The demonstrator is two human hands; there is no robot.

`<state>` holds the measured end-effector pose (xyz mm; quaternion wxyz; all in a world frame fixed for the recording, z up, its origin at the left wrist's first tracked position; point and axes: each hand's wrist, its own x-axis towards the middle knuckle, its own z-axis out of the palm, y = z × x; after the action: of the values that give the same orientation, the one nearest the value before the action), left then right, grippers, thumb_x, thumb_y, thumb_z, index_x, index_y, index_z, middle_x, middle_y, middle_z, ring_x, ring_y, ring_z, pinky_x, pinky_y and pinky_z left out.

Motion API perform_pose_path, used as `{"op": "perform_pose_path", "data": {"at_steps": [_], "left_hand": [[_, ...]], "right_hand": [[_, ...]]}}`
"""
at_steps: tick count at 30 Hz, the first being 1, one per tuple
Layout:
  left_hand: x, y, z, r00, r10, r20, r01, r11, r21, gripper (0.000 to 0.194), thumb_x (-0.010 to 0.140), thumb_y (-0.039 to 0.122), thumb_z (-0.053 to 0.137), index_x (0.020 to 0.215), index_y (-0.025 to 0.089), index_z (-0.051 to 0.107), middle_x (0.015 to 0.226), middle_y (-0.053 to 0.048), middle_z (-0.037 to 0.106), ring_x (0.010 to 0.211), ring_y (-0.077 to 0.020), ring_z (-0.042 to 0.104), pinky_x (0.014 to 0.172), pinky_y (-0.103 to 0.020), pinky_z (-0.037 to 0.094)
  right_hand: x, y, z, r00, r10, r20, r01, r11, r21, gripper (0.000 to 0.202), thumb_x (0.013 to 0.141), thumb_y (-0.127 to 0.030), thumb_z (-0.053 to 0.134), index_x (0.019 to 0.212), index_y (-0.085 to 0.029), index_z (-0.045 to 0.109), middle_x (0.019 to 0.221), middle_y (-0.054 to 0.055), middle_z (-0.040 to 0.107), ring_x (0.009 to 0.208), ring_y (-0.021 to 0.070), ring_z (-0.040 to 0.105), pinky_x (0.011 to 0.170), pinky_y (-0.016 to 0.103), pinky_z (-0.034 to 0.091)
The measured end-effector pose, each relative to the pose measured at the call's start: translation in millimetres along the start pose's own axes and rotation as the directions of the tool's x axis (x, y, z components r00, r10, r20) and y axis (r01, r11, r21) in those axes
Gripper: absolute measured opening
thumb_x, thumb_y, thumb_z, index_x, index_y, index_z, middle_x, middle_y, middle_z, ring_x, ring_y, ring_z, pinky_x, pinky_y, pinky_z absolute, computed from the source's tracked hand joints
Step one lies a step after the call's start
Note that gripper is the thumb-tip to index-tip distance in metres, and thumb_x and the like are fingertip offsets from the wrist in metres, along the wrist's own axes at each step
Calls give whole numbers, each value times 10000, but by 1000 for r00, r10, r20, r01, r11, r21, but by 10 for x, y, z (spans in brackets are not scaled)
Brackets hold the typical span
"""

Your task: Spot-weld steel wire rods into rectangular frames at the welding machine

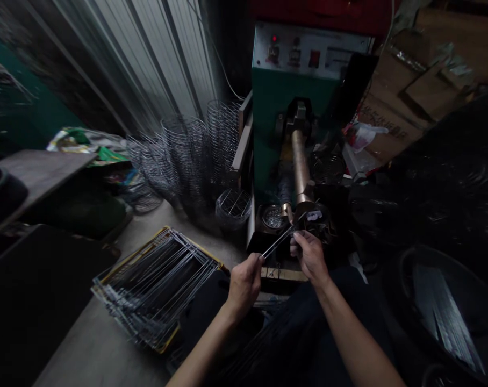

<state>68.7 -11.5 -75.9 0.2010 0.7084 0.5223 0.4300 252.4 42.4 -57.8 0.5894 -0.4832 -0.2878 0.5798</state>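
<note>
Head view, the only one, seen as if from just behind the worker: the left hand (244,279) is closed on the near end of a thin wire (277,243), and the right hand (310,255) pinches it farther along, thumb against finger. The wire spans the two grips, its far end at the brass tip (288,210) of the machine (276,102); whether they touch cannot be told. A red lamp (274,38) is lit on the panel beyond the grip. The piece in hand appears to be in mid-work, neither set aside nor waiting. Left of the grip, a yellow crate (199,245) bears a heap of long wires (155,285); right of it, a tub (405,279) holds a sheaf of straight rods (445,312). Which are finished and which wait cannot be told, though so much stock suggests one piece among many. Just beyond the grip sits a dish of small bits (273,216). The wire is slim, grey and faintly shiny, slanting up from left hand to right, in two near-parallel strands; one bent length or two, I cannot say.
</note>
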Motion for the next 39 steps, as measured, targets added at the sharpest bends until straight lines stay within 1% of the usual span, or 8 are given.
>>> {"op": "perform_pose_path", "data": {"at_steps": [4, 9, 13, 19, 24, 28, 37, 39], "left_hand": [[63, 5, -24, 1000, 22, 4, -22, 1000, 3, 188, 978, 217, 427, 823, 195, 531, 622, 32, 509, 527, -107, 506, 549, -223, 358], [87, 20, -51, 999, 34, 21, -33, 999, -10, 215, 980, 215, 408, 802, 191, 525, 635, 20, 531, 534, -112, 510, 553, -225, 379], [69, 17, -51, 998, 45, 31, -45, 999, -24, 207, 977, 202, 417, 799, 187, 521, 608, 36, 494, 501, -92, 477, 525, -208, 351], [150, -21, 39, 996, 67, 60, -68, 997, 19, 227, 984, 233, 398, 797, 196, 524, 616, 28, 505, 521, -96, 491, 541, -214, 347], [251, -69, 114, 987, 143, 68, -149, 984, 93, 245, 984, 221, 368, 777, 198, 498, 622, 14, 517, 532, -107, 489, 548, -226, 344], [271, -94, 143, 981, 187, 51, -192, 973, 128, 223, 977, 203, 385, 782, 195, 493, 625, 8, 531, 550, -116, 520, 553, -235, 340], [381, -74, 143, 991, 115, 63, -116, 993, 14, 243, 985, 222, 377, 764, 202, 476, 618, 22, 494, 520, -103, 468, 551, -225, 340], [386, -76, 147, 992, 105, 73, -105, 994, -2, 242, 986, 232, 379, 775, 200, 494, 630, 19, 505, 535, -104, 485, 559, -221, 347]], "right_hand": [[48, 12, 7, 1000, -5, -9, 5, 1000, 1, 335, 630, -389, 821, 722, -152, 602, 592, -27, 600, 433, 71, 516, 389, 162, 419], [49, 10, 23, 999, 2, 44, -4, 999, 35, 292, 688, -378, 799, 758, -148, 635, 605, -28, 593, 439, 58, 491, 405, 163, 409], [22, 1, -3, 1000, 2, 27, -1, 1000, -8, 348, 652, -424, 815, 737, -153, 614, 588, -35, 583, 415, 61, 483, 381, 166, 396], [26, -49, -143, 998, -62, -10, 60, 990, -127, 350, 697, -439, 782, 701, -155, 578, 580, -42, 556, 422, 52, 462, 398, 161, 366], [89, -77, -210, 989, -146, 2, 143, 970, -194, 324, 724, -423, 751, 682, -158, 568, 584, -42, 536, 438, 49, 446, 418, 164, 334], [149, -51, -228, 987, -163, 16, 163, 963, -216, 318, 749, -432, 735, 707, -158, 579, 595, -41, 529, 455, 50, 439, 430, 165, 322], [242, -62, -212, 985, -173, 28, 175, 965, -198, 345, 750, -465, 751, 749, -154, 601, 602, -43, 523, 470, 53, 441, 437, 164, 325], [250, -65, -210, 985, -172, 30, 175, 965, -197, 341, 752, -460, 752, 751, -153, 605, 603, -41, 528, 474, 55, 441, 441, 165, 328]]}}
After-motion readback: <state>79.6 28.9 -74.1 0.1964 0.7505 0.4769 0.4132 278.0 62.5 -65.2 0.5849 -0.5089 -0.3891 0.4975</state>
